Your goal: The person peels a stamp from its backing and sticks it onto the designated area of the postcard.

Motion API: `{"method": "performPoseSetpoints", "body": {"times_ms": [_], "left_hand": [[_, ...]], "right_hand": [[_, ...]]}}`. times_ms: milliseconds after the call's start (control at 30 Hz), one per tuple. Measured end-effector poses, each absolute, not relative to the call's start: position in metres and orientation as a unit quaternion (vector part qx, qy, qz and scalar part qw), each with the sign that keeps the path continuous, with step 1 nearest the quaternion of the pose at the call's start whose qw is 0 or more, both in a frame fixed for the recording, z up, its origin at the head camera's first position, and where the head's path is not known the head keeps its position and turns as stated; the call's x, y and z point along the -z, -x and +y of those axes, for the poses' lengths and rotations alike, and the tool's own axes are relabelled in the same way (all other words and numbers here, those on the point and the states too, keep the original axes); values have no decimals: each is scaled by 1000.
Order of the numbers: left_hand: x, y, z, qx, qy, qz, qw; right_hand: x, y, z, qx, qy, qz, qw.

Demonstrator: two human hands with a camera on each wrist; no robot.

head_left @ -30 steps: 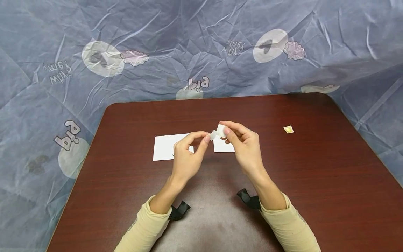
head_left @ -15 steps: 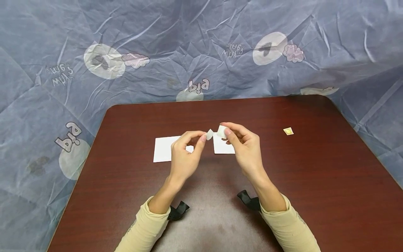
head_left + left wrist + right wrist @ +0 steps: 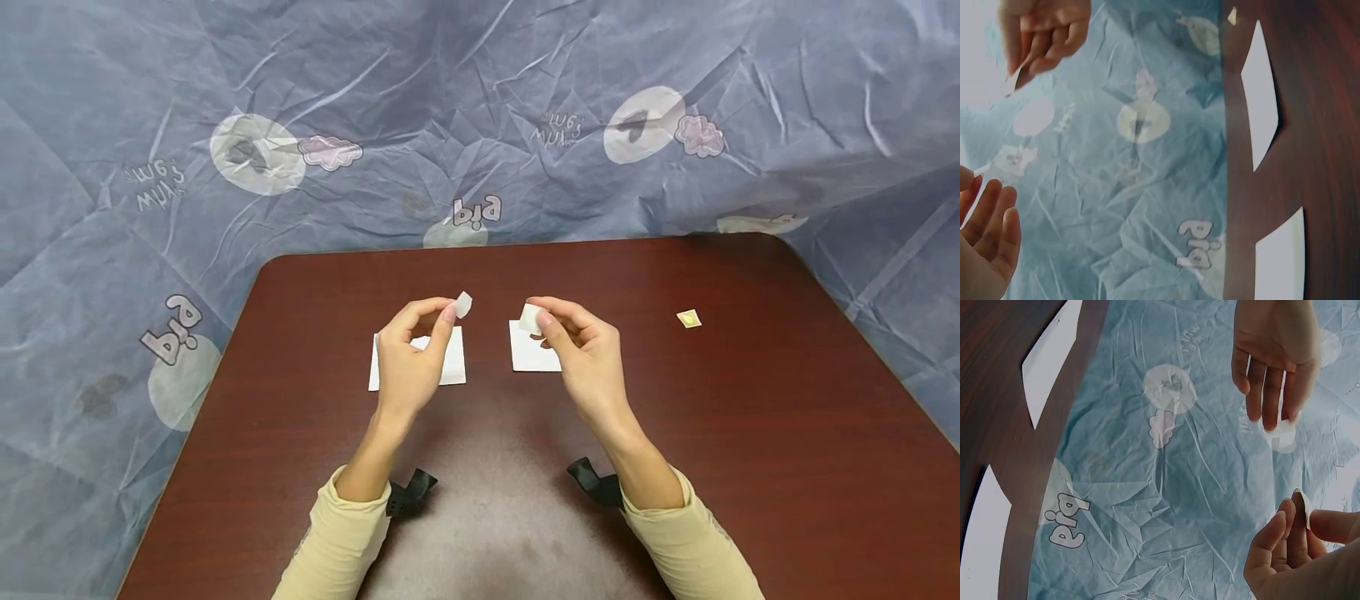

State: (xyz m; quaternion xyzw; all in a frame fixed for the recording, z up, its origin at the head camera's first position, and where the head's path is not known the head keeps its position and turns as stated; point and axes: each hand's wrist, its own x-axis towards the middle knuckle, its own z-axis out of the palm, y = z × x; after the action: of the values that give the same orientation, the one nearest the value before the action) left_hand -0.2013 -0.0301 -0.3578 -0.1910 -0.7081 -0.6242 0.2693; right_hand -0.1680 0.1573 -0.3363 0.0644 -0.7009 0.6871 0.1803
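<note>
My left hand (image 3: 408,358) pinches a small, whitish, paper-like piece (image 3: 464,305) between thumb and forefinger. A small square white piece (image 3: 530,318) is held between the thumb and fingers of my right hand (image 3: 592,358). Both hands are raised above the table, with a gap between the two pieces. Beyond the left hand, and partly hidden by it, lies a white card (image 3: 454,358). The right hand overlaps a second white card (image 3: 528,357) in the head view. In the right wrist view, the right-hand piece (image 3: 1307,506) shows as a thin edge at the fingertips.
A small pale square with a yellow mark (image 3: 688,318) lies on the brown table (image 3: 750,417), toward the back right. Behind the table's far edge hangs a wrinkled blue-grey printed cloth (image 3: 450,100). Black straps (image 3: 596,482) are at both wrists.
The two small pieces met between the fingertips a second ago and have come apart. My left hand has moved left with its piece, while the right hand has stayed nearly still.
</note>
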Motion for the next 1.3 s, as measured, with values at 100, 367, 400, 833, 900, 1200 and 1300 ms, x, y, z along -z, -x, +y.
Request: {"method": "performPoseSetpoints", "body": {"times_ms": [100, 367, 400, 833, 900, 1200, 1300], "left_hand": [[357, 205, -38, 626, 173, -709, 275], [353, 214, -62, 638, 132, -702, 286], [353, 215, -65, 642, 131, -698, 287], [350, 224, -92, 637, 96, -701, 305], [350, 226, -97, 637, 90, -701, 307], [347, 230, -120, 649, 55, -688, 321], [346, 231, -126, 652, 48, -684, 325]], "right_hand": [[337, 167, 157, -686, -62, -704, 175], [340, 167, 158, -686, -69, -703, 176], [340, 167, 157, -685, -70, -703, 177], [341, 166, 156, -688, -68, -703, 170], [341, 166, 156, -687, -67, -703, 170], [340, 167, 155, -683, -70, -707, 170], [340, 168, 155, -679, -71, -710, 170]]}}
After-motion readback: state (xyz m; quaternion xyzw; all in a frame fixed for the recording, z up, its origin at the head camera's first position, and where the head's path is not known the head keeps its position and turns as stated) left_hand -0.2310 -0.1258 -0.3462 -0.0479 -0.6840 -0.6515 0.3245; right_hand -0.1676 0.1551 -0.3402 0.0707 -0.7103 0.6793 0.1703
